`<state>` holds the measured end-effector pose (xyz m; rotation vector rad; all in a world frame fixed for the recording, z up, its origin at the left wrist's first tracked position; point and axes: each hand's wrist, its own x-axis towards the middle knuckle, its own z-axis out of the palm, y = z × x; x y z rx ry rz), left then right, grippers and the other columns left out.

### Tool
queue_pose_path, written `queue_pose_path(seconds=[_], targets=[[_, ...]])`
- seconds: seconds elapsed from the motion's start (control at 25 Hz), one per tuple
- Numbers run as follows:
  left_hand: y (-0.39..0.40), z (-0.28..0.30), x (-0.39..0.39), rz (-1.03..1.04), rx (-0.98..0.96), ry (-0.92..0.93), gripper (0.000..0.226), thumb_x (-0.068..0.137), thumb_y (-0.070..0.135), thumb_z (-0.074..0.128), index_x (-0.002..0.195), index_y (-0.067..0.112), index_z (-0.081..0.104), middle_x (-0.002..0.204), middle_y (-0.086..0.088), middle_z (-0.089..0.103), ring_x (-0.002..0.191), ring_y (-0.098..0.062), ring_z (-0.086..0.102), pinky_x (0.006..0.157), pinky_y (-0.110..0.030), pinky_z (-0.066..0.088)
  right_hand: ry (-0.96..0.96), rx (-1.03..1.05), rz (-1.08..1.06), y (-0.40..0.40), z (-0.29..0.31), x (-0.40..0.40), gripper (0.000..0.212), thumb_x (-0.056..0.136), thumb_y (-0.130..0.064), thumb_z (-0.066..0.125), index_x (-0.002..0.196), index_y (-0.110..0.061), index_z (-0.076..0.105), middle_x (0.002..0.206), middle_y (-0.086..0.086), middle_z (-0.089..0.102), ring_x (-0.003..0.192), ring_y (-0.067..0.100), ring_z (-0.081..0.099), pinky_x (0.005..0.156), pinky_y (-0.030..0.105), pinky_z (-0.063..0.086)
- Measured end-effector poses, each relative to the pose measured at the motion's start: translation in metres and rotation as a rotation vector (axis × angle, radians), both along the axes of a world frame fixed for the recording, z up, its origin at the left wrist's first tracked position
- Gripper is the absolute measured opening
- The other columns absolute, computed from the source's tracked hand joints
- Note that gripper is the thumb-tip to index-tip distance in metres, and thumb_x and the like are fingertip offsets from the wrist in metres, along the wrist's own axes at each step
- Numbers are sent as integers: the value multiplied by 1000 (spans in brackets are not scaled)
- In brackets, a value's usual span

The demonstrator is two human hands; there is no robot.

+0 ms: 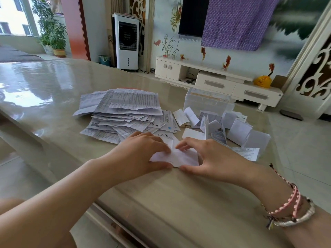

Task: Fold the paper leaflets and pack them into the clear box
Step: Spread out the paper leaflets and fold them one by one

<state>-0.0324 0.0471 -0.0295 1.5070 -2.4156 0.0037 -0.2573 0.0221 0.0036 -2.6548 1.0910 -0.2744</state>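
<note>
A small white leaflet (179, 157) lies on the glossy table between my hands, partly folded. My left hand (141, 154) pinches its left side, fingers on top and thumb at the near edge. My right hand (213, 158) pinches its right side the same way. A big loose pile of unfolded printed leaflets (123, 111) sits beyond my left hand. Several folded leaflets (223, 127) lie and stand beyond my right hand. The clear box (208, 101) stands behind them at the back right.
The beige table (170, 194) has its near edge running diagonally at lower left. One flat printed sheet (248, 153) lies right of my right hand. Bracelets circle my right wrist. Beyond the table are a TV cabinet and an air cooler.
</note>
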Motion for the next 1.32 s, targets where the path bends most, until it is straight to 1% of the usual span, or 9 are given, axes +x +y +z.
queue_pose_path(seconds=[0.2, 0.32, 0.48, 0.64, 0.76, 0.92, 1.08, 1.2, 1.32], targets=[[-1, 4, -5, -38, -51, 54, 60, 84, 68, 21, 108, 36, 66, 103, 17, 66, 96, -6, 58, 87, -27, 42, 9, -73, -32, 3, -3, 2, 29, 88, -34, 57, 116, -37, 50, 117, -18, 63, 89, -6, 58, 73, 19, 46], [-2, 6, -8, 10, -38, 191, 48, 90, 61, 29, 99, 32, 66, 87, 12, 69, 80, -10, 63, 71, -31, 49, -100, -28, -104, 0, 0, 0, 19, 92, -22, 54, 109, -30, 57, 105, -13, 66, 84, -9, 58, 69, 9, 41], [-2, 8, -13, 100, 31, 349, 22, 85, 50, 60, 105, 42, 62, 83, 16, 67, 74, -5, 60, 69, -29, 49, -293, 112, -217, -7, 5, -3, 11, 93, -23, 56, 94, -31, 63, 85, -7, 67, 74, 8, 60, 71, 25, 45], [-6, 8, -11, 178, 69, 399, 34, 85, 34, 65, 117, 41, 58, 88, 15, 60, 77, -8, 56, 73, -30, 49, -315, 186, -321, -15, 4, -5, 7, 89, -23, 63, 90, -29, 65, 73, -9, 62, 67, 5, 57, 67, 22, 45], [-6, 4, -10, 194, 50, 226, 50, 85, 40, 64, 132, 37, 47, 115, 14, 52, 93, -9, 50, 85, -29, 45, -127, 23, -372, -13, 0, -2, 17, 85, -28, 65, 100, -31, 58, 81, -10, 58, 76, 8, 56, 66, 25, 42], [0, 4, -12, 127, -109, 71, 46, 90, 40, 57, 135, 37, 45, 130, 14, 39, 122, -13, 34, 103, -30, 37, 43, -197, -315, -7, -9, 5, 40, 87, -30, 63, 124, -31, 46, 115, -10, 46, 112, 11, 42, 86, 27, 41], [3, -1, -17, 45, -114, 59, 30, 95, 29, 49, 122, 38, 59, 117, 13, 52, 113, -12, 45, 85, -22, 39, 25, -134, -177, -6, -5, 3, 36, 86, -26, 61, 121, -31, 53, 123, -13, 49, 118, 7, 43, 94, 22, 37], [3, -3, -18, 37, -151, 87, 26, 95, 37, 49, 117, 37, 63, 108, 13, 56, 107, -12, 49, 78, -22, 37, -1, 34, -92, 0, -2, 2, 37, 82, -27, 60, 118, -35, 53, 116, -16, 56, 109, 5, 53, 93, 27, 44], [2, -2, -17, 30, -136, 98, 28, 95, 41, 47, 118, 39, 62, 108, 14, 54, 106, -9, 48, 76, -21, 37, 47, -13, -67, 0, -2, 0, 40, 81, -21, 56, 119, -34, 51, 116, -14, 56, 108, 5, 51, 96, 32, 42]])
